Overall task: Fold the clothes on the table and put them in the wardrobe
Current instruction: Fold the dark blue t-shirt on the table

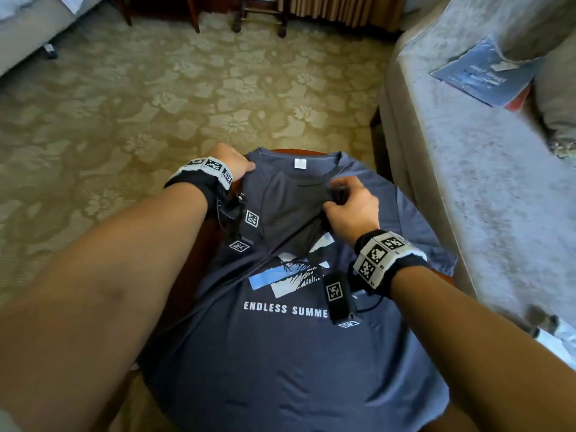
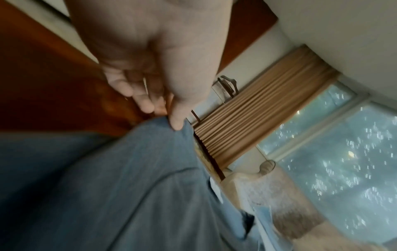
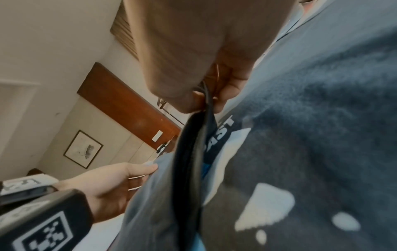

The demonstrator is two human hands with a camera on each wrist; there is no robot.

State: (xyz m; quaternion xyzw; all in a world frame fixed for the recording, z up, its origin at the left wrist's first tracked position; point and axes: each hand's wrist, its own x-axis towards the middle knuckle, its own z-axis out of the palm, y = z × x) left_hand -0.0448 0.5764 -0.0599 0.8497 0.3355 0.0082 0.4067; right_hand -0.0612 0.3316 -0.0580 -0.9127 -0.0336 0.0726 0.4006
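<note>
A grey-blue T-shirt (image 1: 296, 353) with "ENDLESS SUMMER" print lies front-up over a small round wooden table (image 1: 199, 257), collar away from me. My left hand (image 1: 235, 165) pinches the shirt's left shoulder near the collar, thumb on the cloth (image 2: 178, 124). My right hand (image 1: 349, 207) pinches a bunched fold of the chest fabric below the collar and lifts it; in the right wrist view the dark fold (image 3: 193, 152) hangs from its fingers (image 3: 223, 95). The left hand (image 3: 120, 180) also shows there, holding the shirt's edge.
Patterned beige carpet (image 1: 187, 98) surrounds the table. A pale sofa (image 1: 467, 182) stands close on the right with a blue booklet (image 1: 483, 76) on it. A bed corner (image 1: 28, 29) is at far left, chair legs (image 1: 258, 17) beyond.
</note>
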